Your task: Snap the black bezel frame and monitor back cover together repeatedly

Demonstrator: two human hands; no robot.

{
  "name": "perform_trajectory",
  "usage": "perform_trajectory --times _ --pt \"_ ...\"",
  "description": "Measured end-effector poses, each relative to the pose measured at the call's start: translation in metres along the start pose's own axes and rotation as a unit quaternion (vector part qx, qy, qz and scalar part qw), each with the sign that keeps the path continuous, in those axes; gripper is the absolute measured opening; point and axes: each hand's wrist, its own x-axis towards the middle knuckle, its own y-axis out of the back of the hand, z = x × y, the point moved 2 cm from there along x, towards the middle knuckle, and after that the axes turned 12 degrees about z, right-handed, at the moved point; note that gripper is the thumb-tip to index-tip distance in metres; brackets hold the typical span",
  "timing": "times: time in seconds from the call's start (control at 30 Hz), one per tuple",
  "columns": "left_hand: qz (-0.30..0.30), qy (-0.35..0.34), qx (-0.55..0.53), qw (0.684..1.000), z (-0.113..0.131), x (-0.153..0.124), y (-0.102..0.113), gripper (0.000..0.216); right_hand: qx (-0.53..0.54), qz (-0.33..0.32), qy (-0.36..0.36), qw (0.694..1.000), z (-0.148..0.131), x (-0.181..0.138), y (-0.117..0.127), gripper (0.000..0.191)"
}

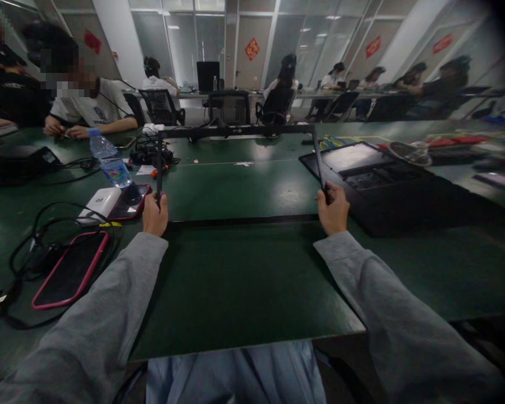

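Between my hands a thin black rectangular frame (244,220) is held above the green table (252,280); the tabletop shows through its open middle. My left hand (155,215) grips its left side near the lower corner. On the opposite side, my right hand (334,209) is closed round the right bar, also near the lower corner. The frame's far edge carries a small pale mark and is tilted up away from me. Just left of my left hand lies a dark phone with a red edge (131,201). Right of my right hand rests a black flat panel (366,168).
A water bottle (109,160), a white box-like device (100,205), a pink-cased phone (73,269) and looped black cables (21,264) crowd the left side. Toward the right back lie red items (457,141) and yellow cables (349,139). A person (92,104) sits across at left.
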Motion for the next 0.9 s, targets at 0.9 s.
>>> perform_trajectory --times 0.9 --pt "0.086 -0.081 -0.165 0.979 0.0049 -0.0038 0.0022 0.023 0.057 0.042 0.008 0.997 -0.0017 0.0013 0.0001 0.036"
